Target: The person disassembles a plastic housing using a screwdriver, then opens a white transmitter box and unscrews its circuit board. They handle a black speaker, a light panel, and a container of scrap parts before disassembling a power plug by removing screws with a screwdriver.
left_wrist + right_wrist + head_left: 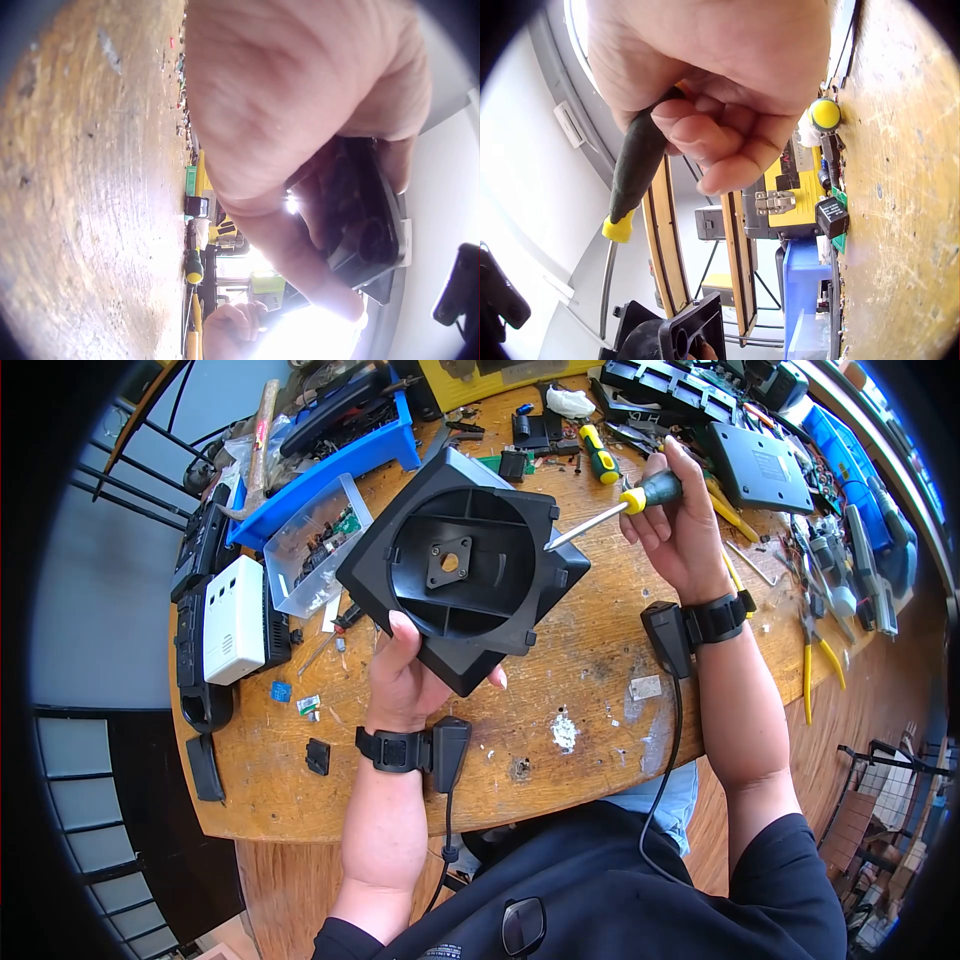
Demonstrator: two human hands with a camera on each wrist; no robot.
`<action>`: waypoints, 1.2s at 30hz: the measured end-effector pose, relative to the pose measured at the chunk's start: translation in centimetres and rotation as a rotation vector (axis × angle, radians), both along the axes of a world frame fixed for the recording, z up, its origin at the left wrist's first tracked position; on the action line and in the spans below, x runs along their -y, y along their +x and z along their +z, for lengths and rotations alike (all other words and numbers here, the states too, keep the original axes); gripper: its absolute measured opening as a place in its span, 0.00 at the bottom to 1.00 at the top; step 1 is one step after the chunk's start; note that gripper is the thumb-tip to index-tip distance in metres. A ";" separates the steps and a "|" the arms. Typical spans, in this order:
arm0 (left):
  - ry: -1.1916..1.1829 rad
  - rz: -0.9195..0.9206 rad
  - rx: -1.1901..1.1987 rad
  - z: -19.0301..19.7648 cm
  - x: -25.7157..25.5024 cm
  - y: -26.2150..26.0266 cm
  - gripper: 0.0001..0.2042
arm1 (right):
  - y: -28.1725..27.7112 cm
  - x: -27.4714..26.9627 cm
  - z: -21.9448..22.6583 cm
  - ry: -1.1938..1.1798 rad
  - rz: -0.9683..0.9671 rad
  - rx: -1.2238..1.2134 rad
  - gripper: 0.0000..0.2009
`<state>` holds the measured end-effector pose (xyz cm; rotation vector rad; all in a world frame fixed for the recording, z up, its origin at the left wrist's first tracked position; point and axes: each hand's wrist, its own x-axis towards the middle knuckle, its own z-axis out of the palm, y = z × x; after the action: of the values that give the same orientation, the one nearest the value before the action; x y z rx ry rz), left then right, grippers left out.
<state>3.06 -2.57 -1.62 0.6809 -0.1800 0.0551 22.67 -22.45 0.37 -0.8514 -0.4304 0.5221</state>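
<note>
My left hand (400, 680) grips a black plastic housing (490, 565) by its lower left edge, thumb on the near side. The housing is held tilted above the table, its large round opening facing up, with a small holed plate inside. My right hand (690, 520) holds a screwdriver (637, 498) by its dark green and yellow handle. The metal shaft points left and down, its tip overlapping the housing's right corner in the head view. In the right wrist view, fingers curl beside the screwdriver handle (639, 161). The left palm hides part of the housing (367, 210) in the left wrist view.
A clear plastic box (290, 585) with small parts, a blue bin (300, 490) and a white device (235, 620) stand at the left. A second green-yellow screwdriver (598, 455) lies behind. Yellow-handled pliers (808, 650) and other tools crowd the right edge. White crumbs (564, 731) lie in front.
</note>
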 end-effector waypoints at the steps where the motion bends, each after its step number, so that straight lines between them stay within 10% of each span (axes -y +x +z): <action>1: 0.000 0.000 0.000 0.0 0.0 0.0 0.35 | 0.0 0.0 -0.1 0.000 0.000 0.000 0.20; 36: 0.100 0.034 0.000 -0.4 -0.3 0.0 0.38 | 0.4 0.1 -0.7 0.040 0.058 -0.006 0.17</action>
<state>3.05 -2.22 -2.02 0.7834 -0.1721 0.0788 23.03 -22.54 -0.29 -0.8005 -0.4603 0.5676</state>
